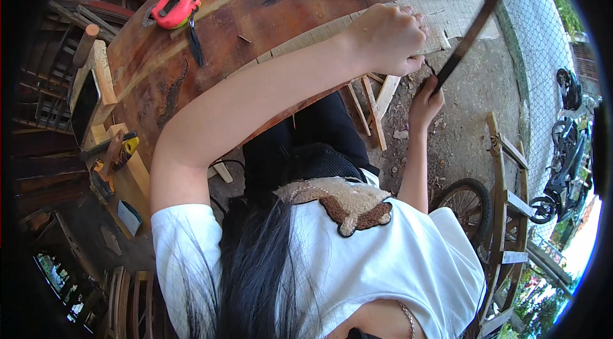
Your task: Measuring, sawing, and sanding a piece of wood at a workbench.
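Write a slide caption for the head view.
Left hand on a pale plank, right hand gripping a long dark tool, with a red tape measure lying on the wooden tabletop.

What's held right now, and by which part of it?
Right grip: long dark tool, by its lower end. Left grip: at the pale plank; can't tell whether it's holding it.

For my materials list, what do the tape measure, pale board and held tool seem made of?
Tape measure: probably plastic, slightly glossy; smooth, bright red, rounded.
Board: wood, seemingly unfinished; pale, dull, faintly streaked.
Tool: perhaps metal, dark finish; thin and straight, but blurred.
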Available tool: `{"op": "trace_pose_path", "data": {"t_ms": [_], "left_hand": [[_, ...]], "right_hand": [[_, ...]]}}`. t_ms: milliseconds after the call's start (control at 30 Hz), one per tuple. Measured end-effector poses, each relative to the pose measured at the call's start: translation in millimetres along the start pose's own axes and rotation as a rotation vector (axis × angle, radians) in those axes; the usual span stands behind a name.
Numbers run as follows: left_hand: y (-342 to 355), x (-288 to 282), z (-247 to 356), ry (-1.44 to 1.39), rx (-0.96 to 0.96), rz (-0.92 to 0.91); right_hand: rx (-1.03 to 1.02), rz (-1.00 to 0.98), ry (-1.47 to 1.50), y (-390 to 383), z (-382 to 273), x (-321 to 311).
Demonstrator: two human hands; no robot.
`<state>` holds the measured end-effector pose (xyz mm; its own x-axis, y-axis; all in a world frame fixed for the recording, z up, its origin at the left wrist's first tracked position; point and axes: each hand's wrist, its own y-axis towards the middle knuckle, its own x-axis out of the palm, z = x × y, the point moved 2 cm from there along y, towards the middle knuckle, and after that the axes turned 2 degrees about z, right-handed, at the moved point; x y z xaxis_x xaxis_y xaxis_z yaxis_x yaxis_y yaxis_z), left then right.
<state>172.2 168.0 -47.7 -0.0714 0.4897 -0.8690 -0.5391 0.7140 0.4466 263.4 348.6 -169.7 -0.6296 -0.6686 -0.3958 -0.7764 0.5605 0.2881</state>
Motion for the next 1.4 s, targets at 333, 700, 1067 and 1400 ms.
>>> {"op": "trace_pose_path", "data": {"t_ms": [333, 700, 1067, 1400], "left_hand": [[0.0, -0.7, 0.4, -0.002, 0.007, 0.002], [0.0, -2.3, 0.7, 0.01, 0.007, -0.017], [-0.8, 0.7, -0.4, 0.004, 0.01, 0.019], [0.7, 0.5, 0.9, 0.006, 0.034, 0.051]], "right_hand": [[-0.007, -0.053, -0.012, -47.2, 64.3, 8.7], [-0.017, 0.111, 0.056, -38.1, 40.0, -6.1], [-0.101, 0.013, -0.003, -17.9, 9.7, 19.2], [-0.012, 0.045, -0.025, -73.8, 66.9, 3.0]]}}
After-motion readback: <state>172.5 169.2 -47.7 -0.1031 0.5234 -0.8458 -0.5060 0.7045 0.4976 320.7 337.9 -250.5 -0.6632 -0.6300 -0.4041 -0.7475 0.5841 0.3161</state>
